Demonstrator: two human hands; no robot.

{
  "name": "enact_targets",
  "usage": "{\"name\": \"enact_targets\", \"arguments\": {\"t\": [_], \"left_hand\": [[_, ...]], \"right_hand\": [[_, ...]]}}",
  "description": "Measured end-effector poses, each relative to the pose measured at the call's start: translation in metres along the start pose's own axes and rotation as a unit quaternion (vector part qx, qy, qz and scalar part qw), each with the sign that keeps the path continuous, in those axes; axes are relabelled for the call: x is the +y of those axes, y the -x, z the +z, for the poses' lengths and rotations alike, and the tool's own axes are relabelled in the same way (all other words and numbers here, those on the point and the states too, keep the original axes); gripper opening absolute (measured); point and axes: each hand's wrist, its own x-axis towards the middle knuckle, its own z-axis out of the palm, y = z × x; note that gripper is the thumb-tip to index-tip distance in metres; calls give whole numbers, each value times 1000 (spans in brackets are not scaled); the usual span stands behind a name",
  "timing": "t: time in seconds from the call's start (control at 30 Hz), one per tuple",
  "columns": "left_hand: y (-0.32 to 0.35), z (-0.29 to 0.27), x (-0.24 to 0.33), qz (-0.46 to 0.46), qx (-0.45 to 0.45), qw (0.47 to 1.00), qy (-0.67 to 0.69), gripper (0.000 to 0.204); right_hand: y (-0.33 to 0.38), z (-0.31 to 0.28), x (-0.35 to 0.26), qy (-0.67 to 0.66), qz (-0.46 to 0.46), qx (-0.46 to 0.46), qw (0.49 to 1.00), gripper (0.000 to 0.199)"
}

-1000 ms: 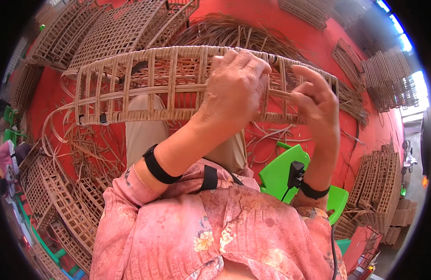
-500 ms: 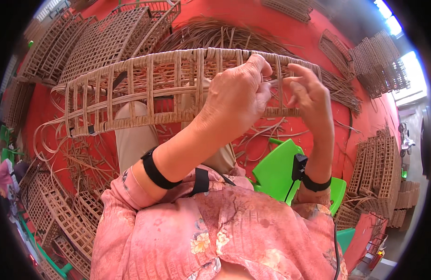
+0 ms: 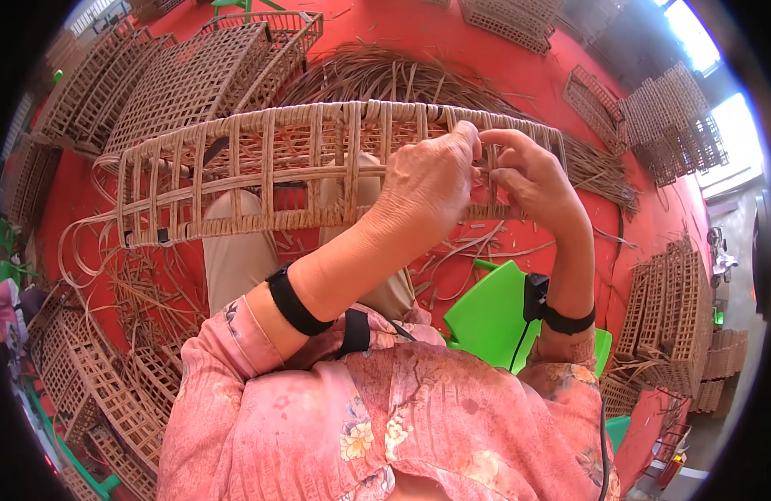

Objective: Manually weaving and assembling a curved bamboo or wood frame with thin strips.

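Hands, two (image 3: 427,179) (image 3: 532,179), grip one rattan frame (image 3: 260,175).

Pink floral sleeves (image 3: 260,376) — black wristbands (image 3: 295,301)

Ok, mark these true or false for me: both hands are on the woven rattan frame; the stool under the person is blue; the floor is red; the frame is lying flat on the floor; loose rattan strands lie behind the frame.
1. Both hands are on the long woven rattan lattice frame: true; the left hand and right hand work at its right part.
2. The plastic stool is blue: false, it is green.
3. The floor is red: true.
4. The frame lies flat on the floor: false, it is held up over the person's knees.
5. A heap of loose rattan strands lies behind the frame: true.
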Motion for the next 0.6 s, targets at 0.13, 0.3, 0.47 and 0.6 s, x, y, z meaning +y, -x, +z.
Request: {"name": "enact_targets", "arguments": {"t": [0.13,0.3,0.47,0.6], "left_hand": [[2,4,11,41,-9,999,-17,18],[7,3,16,41,-20,999,13,15],[-3,21,26,118,6,990,78,18],[-15,37,30,132,-63,959,244,26]], "right_hand": [[11,-4,7,-10,-46,55,997,34],[36,-25,2,16,-26,96,995,29],[70,-56,-13,29,-62,180,981,29],[63,-57,-8,-3,-70,171,983,31]]}}
